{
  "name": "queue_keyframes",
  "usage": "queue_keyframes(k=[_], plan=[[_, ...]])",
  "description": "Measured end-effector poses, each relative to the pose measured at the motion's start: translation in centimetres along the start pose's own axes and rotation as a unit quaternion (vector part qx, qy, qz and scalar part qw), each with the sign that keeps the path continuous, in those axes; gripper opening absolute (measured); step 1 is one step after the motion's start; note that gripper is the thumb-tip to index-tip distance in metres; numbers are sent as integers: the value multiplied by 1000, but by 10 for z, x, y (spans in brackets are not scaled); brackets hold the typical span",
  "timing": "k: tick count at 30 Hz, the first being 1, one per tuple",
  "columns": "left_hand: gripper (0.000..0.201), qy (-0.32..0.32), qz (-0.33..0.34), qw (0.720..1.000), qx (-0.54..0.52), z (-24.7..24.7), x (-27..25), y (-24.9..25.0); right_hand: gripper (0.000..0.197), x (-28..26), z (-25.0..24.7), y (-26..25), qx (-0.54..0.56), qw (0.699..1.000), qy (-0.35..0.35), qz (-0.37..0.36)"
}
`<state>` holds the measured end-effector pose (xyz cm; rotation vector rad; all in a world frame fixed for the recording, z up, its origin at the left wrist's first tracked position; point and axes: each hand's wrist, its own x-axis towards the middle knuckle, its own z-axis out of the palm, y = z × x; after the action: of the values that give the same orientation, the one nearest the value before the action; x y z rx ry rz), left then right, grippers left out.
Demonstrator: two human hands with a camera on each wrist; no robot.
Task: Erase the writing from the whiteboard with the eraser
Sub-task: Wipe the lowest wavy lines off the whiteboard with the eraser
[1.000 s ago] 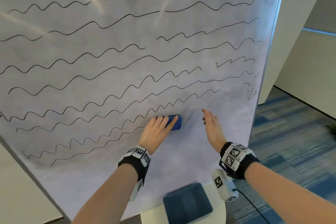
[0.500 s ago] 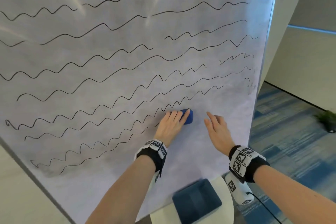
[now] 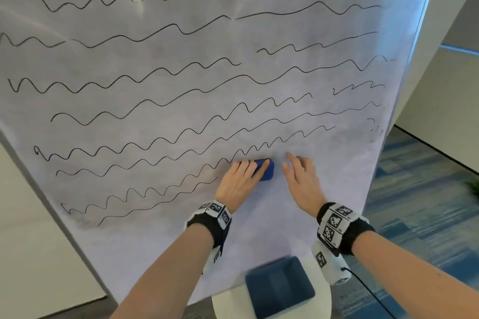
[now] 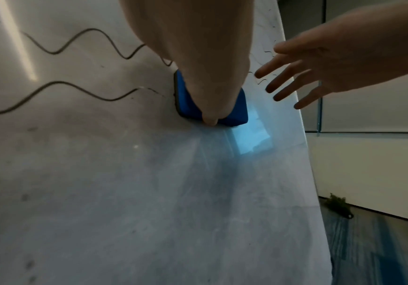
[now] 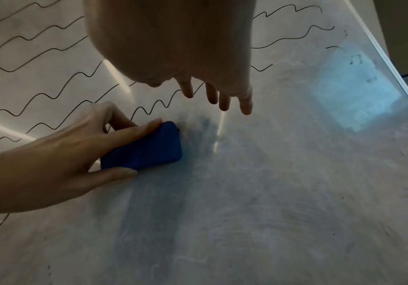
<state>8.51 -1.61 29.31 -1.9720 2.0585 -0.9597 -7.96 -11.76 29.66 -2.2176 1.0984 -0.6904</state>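
The whiteboard [image 3: 311, 204] is covered in several black wavy lines [image 3: 166, 101], while its lower right part is wiped and smudged grey. My left hand [image 3: 248, 173] pinches the blue eraser [image 3: 268, 173] between thumb and fingers and holds it flat on the board, at the right ends of the lowest lines. The right wrist view shows the eraser [image 5: 149, 148] held by that hand [image 5: 63, 154]. The left wrist view shows the eraser [image 4: 237, 111] under my fingers. My right hand [image 3: 298, 171] is just right of the eraser, fingers straight and spread, empty, its fingertips [image 5: 224, 104] near the board.
A blue-cushioned white stool [image 3: 280, 287] stands below the board, under my wrists. The board's right edge [image 3: 420, 33] runs beside a white wall. Blue patterned carpet [image 3: 427, 202] lies to the right, with a small plant [image 3: 474, 186] on it.
My left hand has slid the eraser a little to the right along the board. My right hand has turned from edge-on to palm toward the board, fingers spread.
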Motion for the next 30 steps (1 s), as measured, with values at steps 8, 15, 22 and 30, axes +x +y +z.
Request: queue_keyframes(k=[8, 15, 22, 30], plan=[[66, -46, -15, 999, 13, 20, -79, -33, 44, 7, 0, 10, 9, 1000, -11, -26], [72, -16, 22, 1000, -1, 7, -30, -18, 44, 2, 12, -9, 44, 997, 16, -54], [82, -48, 34, 998, 0, 19, -98, -50, 43, -18, 33, -22, 38, 999, 25, -10], [72, 22, 53, 998, 32, 8, -78, -53, 41, -35, 53, -43, 54, 997, 52, 13]])
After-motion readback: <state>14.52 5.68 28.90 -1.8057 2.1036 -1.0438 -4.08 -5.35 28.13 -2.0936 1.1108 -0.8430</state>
